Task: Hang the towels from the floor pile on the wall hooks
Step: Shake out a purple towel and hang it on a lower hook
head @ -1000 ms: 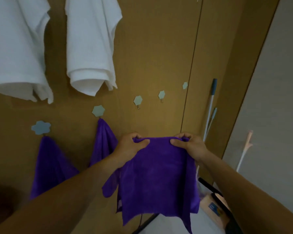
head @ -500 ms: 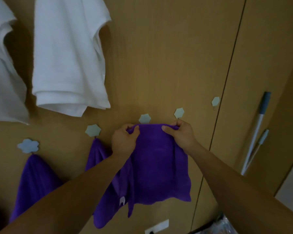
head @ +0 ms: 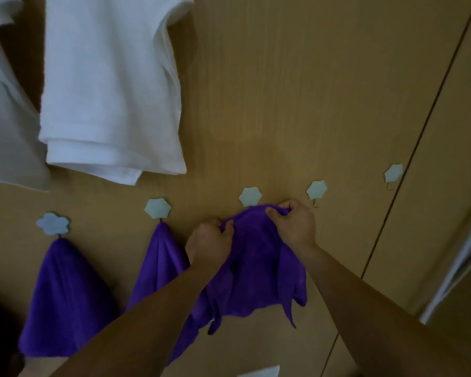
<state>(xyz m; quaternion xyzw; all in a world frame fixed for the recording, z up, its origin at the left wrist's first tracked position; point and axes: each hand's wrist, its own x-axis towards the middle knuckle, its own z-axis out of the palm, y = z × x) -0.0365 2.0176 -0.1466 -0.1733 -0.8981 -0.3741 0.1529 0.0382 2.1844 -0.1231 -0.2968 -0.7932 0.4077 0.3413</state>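
Purple towel (head: 256, 262): matt cloth, short fuzzy nap, hangs in limp folds. White towels (head: 112, 91): thicker cloth, matt, faintly ribbed weave. Wall panel (head: 310, 91): wood-grain surface, smooth, low sheen. Hook plates (head: 250, 196): pale, smooth, matt, plastic by the look. Hook wire (head: 315, 204) under one plate: thin metal.
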